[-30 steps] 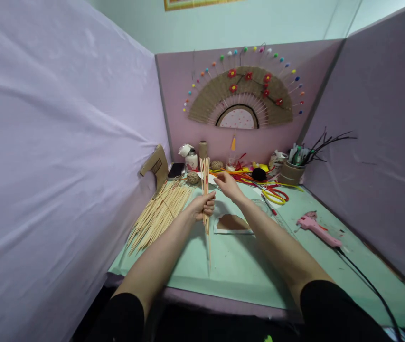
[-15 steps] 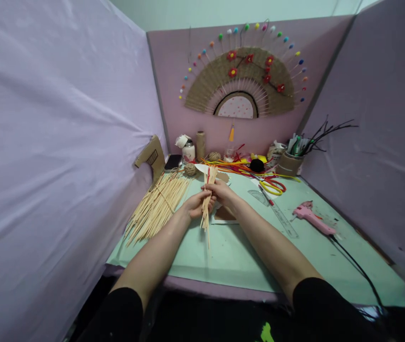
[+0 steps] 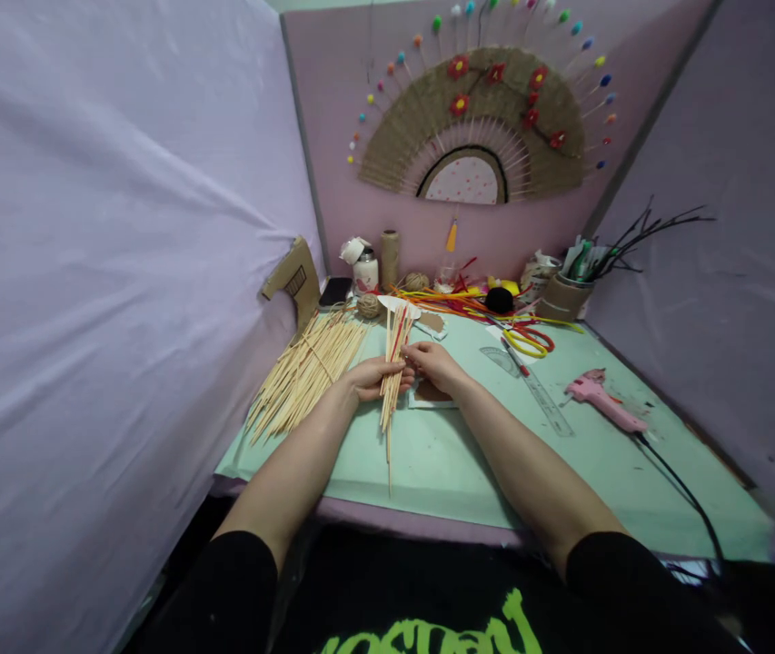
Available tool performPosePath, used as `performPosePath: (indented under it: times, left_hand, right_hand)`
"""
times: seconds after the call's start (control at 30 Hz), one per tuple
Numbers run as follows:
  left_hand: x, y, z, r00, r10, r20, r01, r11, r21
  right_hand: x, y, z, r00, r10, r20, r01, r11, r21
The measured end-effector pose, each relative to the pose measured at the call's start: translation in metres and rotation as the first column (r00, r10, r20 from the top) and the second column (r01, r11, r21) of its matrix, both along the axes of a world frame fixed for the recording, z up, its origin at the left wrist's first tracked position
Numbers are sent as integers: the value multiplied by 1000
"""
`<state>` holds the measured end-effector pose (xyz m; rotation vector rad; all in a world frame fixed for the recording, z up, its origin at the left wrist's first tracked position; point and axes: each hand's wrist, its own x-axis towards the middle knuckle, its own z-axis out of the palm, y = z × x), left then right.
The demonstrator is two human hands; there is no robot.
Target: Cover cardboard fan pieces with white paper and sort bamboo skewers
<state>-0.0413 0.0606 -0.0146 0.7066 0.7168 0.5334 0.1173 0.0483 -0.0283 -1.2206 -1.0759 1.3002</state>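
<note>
Holding a bundle of sticks [image 3: 397, 334] in the left hand [image 3: 371, 375] near frame centre, lengthwise up the frame. Touching its right edge with narrowed right hand [image 3: 435, 364]; cannot tell if gripping.

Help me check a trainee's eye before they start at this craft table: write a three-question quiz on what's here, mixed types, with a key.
1. Multiple choice: what colour is the hot glue gun on the table?
A) green
B) pink
C) yellow

2. True or false: the transparent ruler lies to the left of the right hand.

3. Open question: what is the left hand holding?

Key:
1. B, pink.
2. False; it lies to the right of that hand.
3. A bundle of thin wooden sticks.
</note>
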Motion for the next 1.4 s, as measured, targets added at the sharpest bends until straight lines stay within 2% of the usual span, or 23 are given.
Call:
performPosePath:
  times: [0.13, 0.4, 0.63, 0.77, 0.9, 0.97, 1.03, 1.1, 1.27, 1.4]
  left_hand:
    - [1, -1, -2, 999, -35, 9, 35, 999, 19]
    - [1, -5, 0, 998, -58, -16, 59, 995, 83]
    - [0, -3, -2, 999, -36, 6, 35, 998, 58]
    - [-8, 6, 4, 996, 76, -45, -73, 995, 72]
    - [-25, 13, 16, 969, 245, 31, -247, 965, 92]
    - [-31, 13, 21, 957, 280, 75, -286, 955, 81]
    - [-33, 12, 23, 959, 267, 92, -274, 959, 76]
    - [-32, 10, 22, 969, 225, 99, -234, 969, 82]
    - [-28, 6, 19, 985, 126, 120, -137, 987, 88]
    - [-27, 6, 14, 984, 98, 151, -112, 990, 88]
  right_hand:
    - [-1, 0, -2, 1000, -18, 4, 18, 1000, 12]
    - [1, -1, 0, 1000, -7, -19, 6, 999, -44]
    - [2, 0, 6, 998, -21, -63, 16, 997, -76]
    - [10, 3, 13, 994, -78, -75, 72, 994, -81]
    - [16, 3, 14, 993, -111, -43, 107, 991, -85]
    - [13, 0, 11, 996, -91, 8, 91, 992, -88]
    - [7, -4, 7, 989, -65, 133, 77, 993, -87]
    - [-1, -8, 4, 949, -47, 311, 74, 995, -74]
    - [-16, -17, 5, 764, -29, 644, 61, 998, -28]
    - [-16, -17, 7, 612, -164, 774, 61, 985, 160]
